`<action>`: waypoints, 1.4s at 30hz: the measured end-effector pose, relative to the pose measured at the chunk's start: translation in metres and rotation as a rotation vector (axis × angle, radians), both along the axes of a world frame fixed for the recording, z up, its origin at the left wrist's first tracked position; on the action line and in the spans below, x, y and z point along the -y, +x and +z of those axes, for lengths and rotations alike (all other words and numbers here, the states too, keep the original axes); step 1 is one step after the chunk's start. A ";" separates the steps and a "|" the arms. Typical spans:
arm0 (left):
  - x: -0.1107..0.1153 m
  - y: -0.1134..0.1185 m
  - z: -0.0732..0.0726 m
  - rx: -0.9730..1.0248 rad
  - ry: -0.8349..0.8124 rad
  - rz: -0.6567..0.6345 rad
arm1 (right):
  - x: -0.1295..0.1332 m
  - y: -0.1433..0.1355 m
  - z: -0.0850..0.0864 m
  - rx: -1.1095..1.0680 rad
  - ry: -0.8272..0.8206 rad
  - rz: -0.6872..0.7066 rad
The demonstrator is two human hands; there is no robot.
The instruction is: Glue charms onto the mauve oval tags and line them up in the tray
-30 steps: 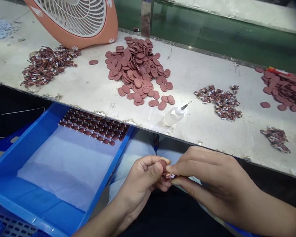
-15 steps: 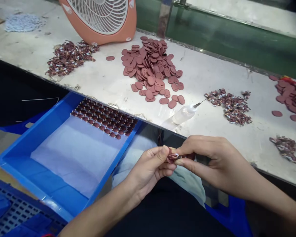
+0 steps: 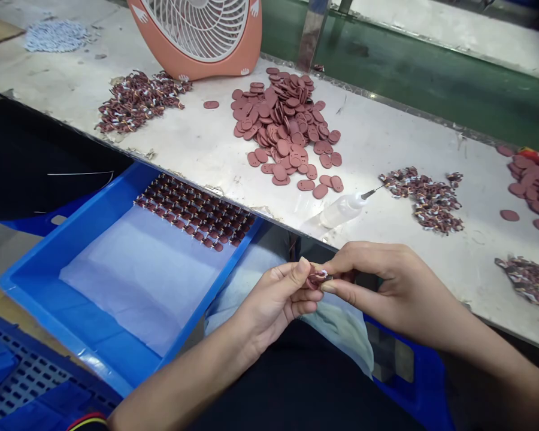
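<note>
Over my lap, my left hand (image 3: 281, 296) pinches a small reddish-brown piece (image 3: 315, 279) with white and yellowish bits on it. My right hand (image 3: 377, 278) grips the same piece from the other side between thumb and forefinger. Fingers cover much of the piece. Beyond my hands, on the bench, lies a clear squeeze bottle (image 3: 342, 209) with a thin needle tip pointing right. Past that tip is a small heap of brown, white and yellow figure-like parts (image 3: 435, 203). A big pile of flat reddish-brown oval discs (image 3: 287, 126) spreads across the middle of the bench.
An orange fan (image 3: 197, 36) stands at the back. Left of it lie more figure-like parts (image 3: 139, 102) and a white heap (image 3: 56, 36). Below the bench edge, a blue tray (image 3: 36, 281) holds rows of assembled pieces (image 3: 193, 212) on a white sheet. More discs (image 3: 532, 185) lie far right.
The view has shifted a little, so the bench things appear further right. Both hands stay together on the small piece, and my right fingers have come slightly closer to the left ones.
</note>
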State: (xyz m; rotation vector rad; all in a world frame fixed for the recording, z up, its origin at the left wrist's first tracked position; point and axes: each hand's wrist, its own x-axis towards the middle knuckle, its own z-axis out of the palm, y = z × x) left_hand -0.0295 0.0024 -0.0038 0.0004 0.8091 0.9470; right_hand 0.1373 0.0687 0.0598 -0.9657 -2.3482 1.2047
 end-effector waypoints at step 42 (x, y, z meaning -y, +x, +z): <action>0.018 -0.029 -0.006 -0.789 0.293 0.406 | 0.032 -0.070 -0.064 -0.186 0.829 -0.193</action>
